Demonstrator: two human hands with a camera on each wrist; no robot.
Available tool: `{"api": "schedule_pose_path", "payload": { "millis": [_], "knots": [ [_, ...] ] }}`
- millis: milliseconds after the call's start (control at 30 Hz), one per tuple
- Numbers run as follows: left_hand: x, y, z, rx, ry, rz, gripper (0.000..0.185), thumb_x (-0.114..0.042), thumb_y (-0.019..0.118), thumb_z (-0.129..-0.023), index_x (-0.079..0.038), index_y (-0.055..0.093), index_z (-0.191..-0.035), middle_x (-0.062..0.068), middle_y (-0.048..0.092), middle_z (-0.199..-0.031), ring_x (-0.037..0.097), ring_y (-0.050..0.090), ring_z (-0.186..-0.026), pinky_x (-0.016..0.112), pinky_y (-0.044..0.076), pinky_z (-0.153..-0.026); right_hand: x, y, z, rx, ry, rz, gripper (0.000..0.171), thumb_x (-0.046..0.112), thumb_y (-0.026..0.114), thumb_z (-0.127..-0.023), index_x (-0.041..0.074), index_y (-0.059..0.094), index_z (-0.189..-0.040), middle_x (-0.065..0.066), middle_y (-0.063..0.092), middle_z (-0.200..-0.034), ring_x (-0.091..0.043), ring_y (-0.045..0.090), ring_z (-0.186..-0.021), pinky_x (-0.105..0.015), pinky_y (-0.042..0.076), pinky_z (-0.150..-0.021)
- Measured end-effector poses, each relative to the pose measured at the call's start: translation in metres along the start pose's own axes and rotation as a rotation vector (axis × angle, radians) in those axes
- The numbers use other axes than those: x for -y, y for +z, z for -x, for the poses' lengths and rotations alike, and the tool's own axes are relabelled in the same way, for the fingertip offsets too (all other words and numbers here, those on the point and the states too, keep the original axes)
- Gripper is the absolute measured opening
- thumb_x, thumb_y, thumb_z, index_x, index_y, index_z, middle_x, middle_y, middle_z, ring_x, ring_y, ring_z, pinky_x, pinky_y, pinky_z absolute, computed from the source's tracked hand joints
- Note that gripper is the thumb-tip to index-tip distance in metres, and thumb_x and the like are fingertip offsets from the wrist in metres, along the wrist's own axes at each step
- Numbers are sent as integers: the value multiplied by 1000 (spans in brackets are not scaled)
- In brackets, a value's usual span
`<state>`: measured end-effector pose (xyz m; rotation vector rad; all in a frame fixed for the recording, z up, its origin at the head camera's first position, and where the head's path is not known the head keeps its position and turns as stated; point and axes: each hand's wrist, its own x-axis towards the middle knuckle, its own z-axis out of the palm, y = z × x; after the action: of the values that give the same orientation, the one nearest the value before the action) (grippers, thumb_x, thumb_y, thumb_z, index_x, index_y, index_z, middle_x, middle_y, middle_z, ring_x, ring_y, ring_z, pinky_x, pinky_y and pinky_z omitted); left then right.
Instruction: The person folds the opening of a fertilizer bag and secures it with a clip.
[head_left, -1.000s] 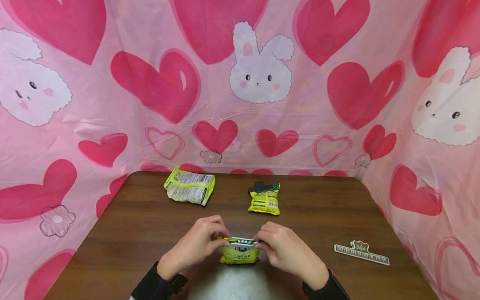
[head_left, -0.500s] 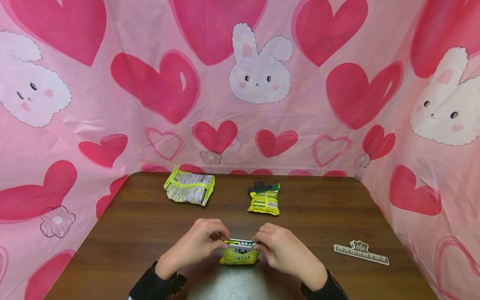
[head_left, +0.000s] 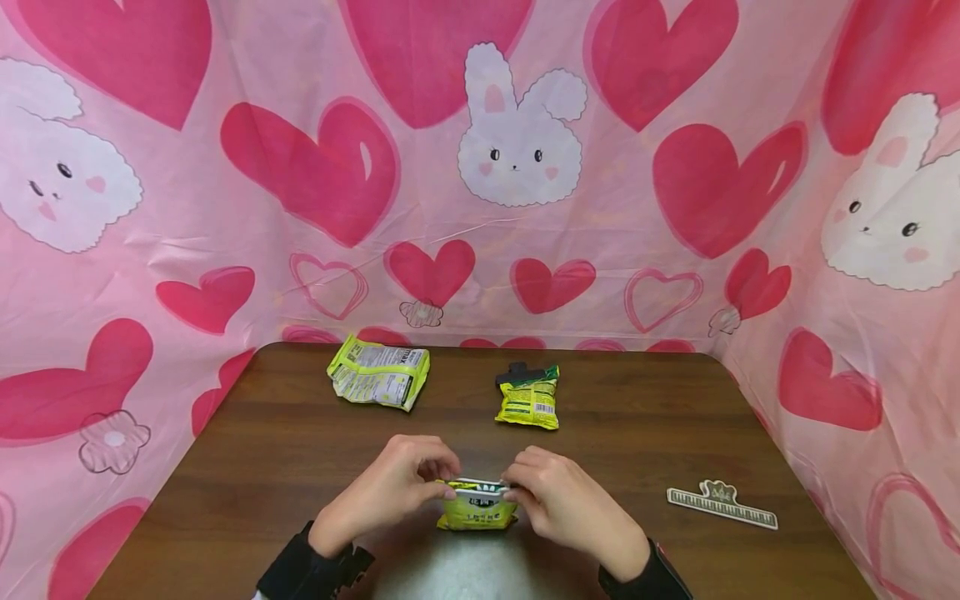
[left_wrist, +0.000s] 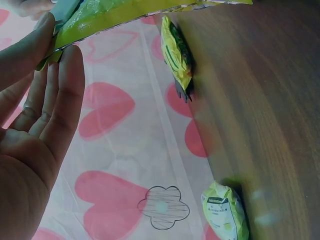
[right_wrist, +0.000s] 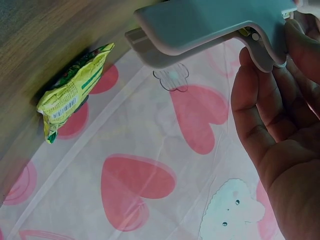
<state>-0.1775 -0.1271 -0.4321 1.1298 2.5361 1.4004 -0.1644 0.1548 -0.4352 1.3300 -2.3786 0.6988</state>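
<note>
A small yellow-green snack bag (head_left: 477, 517) stands at the table's near centre between my two hands. A pale grey clip (head_left: 480, 490) lies along its folded top. My left hand (head_left: 441, 483) pinches the left end of the bag's top; in the left wrist view the fingers (left_wrist: 65, 85) meet the bag's edge (left_wrist: 130, 14). My right hand (head_left: 519, 490) grips the clip's right end. In the right wrist view the clip (right_wrist: 210, 27) spans the top with my fingers (right_wrist: 260, 100) round its handle. Whether the clip's jaws are closed on the bag is hidden.
A second yellow bag (head_left: 529, 402) with a black clip on top lies behind the hands. A crumpled yellow-green bag (head_left: 379, 373) sits at the back left. A white toothed clip (head_left: 722, 505) lies at the right. The dark wooden table (head_left: 285, 450) is walled by pink heart-print cloth.
Almost nothing: both hands keep the same hold, and the bag and clip have sunk very slightly toward me.
</note>
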Motion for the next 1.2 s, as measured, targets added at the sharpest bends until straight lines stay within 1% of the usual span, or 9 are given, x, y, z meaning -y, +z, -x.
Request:
{"api": "schedule_pose_path", "payload": {
  "millis": [200, 467, 733, 1000, 1200],
  "knots": [
    [1, -1, 0, -2, 2, -3, 26, 1, 90, -82, -14, 75, -98, -8, 67, -90, 6, 64, -78, 28, 57, -69, 1, 1, -1, 9, 18, -17, 16, 4, 86, -86, 10, 74, -93, 7, 63, -88, -4, 56, -82, -18, 49, -73],
    [0, -2, 0, -2, 5, -8, 27, 1, 89, -81, -14, 75, -99, -5, 69, -90, 5, 64, -78, 28, 57, -69, -1, 3, -2, 9, 13, -13, 17, 4, 86, -86, 9, 74, -96, 5, 65, -90, -5, 59, -84, -21, 51, -74],
    [0, -2, 0, -1, 2, -15, 26, 1, 90, -81, -12, 75, -98, -5, 68, -90, 5, 63, -78, 28, 57, -69, 0, 1, -1, 76, 90, -52, 15, 9, 85, -90, 9, 74, -99, 3, 66, -93, -6, 59, -86, -22, 53, -76],
    [1, -1, 0, 3, 0, -17, 27, 1, 89, -82, -15, 75, -98, -6, 68, -91, 5, 64, -80, 28, 57, -71, 1, -3, -2, 142, 169, -95, 15, 10, 83, -93, 7, 75, -105, 2, 68, -97, -6, 60, -90, -25, 55, -78],
    [2, 1, 0, 17, 13, -38, 26, -2, 90, -83, -15, 75, -100, -5, 67, -94, 5, 64, -81, 28, 57, -70, 3, -2, -1, 152, 202, -114, 19, 12, 81, -94, 6, 74, -110, 2, 69, -102, -7, 61, -94, -27, 55, -81]
  ]
}}
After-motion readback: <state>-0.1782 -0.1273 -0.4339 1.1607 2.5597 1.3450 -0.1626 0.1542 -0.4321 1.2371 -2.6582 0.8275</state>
